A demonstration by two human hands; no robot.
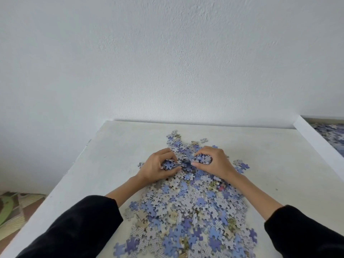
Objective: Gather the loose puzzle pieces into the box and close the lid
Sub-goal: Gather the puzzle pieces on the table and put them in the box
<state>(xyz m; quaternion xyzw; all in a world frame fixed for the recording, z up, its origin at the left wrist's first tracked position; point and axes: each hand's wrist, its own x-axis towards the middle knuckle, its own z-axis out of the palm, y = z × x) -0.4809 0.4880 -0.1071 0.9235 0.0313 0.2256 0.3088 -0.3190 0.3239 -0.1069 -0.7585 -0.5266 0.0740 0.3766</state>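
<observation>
Loose blue and grey cardboard puzzle pieces (186, 211) lie in a long heap on the flat white table (104, 155), running from six o'clock at the near edge of view up to twelve o'clock. Both hands sit at the far end of the heap. The left hand (156, 168) has fingers and thumb curled round a clump of pieces. The right hand (216, 162), just beside it at three o'clock, is curled round another clump, and the two thumbs nearly meet. Black fabric sleeves (78, 226) cover the forearms short of the wrists, flanking the heap at seven and five o'clock.

A few stray pieces lie apart past the fingers at twelve o'clock and by the right wrist at three o'clock. Bare tabletop lies open on both sides of the heap, wider toward nine o'clock. A free strip runs between the farthest pieces and the table's back edge, which meets the white textured wall (167, 62). The table's left edge slants from seven to eleven o'clock; beyond it, at eight o'clock, a patterned green and brown floor mat (11, 207) shows. At two o'clock a white-rimmed box (316, 140) stands at the table's right side, well apart from the hands, with more blue pieces inside.
</observation>
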